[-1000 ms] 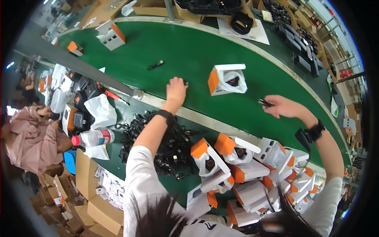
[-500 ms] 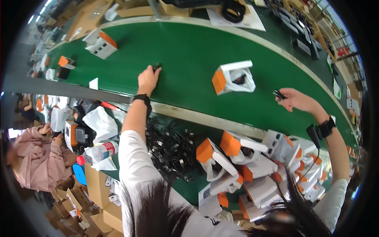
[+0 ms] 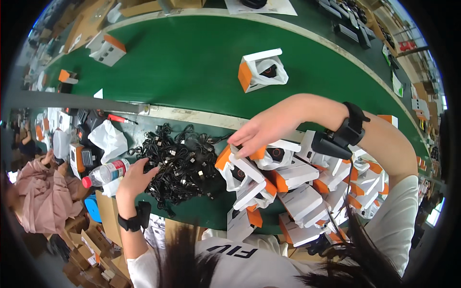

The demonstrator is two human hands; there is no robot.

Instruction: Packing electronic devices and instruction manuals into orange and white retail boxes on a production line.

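Observation:
My left hand (image 3: 134, 176) rests at the left edge of a tangled heap of black cables (image 3: 185, 163), its fingers spread and touching the near strands. Over to the right, my right hand (image 3: 264, 128) reaches across the front of several white and orange boxes. Its fingers and thumb are apart at the raised flap of an open box (image 3: 246, 185); whether they touch the flap is hard to tell. Inside that box a white bag surrounds a dark item. Beside it, a second open box (image 3: 277, 157) has a black round item in white wrapping.
Beyond the heap runs a green conveyor belt (image 3: 187, 62), bearing an open box (image 3: 246, 77) and another box (image 3: 108, 50) farther left. A clear bottle with a red cap (image 3: 106, 173) lies at left near a white bag (image 3: 109, 139). A person in pink (image 3: 43, 192) sits far left.
Both hands have come back from over the belt, the left to the cable heap, the right to the boxes. The small black things they held no longer show in them.

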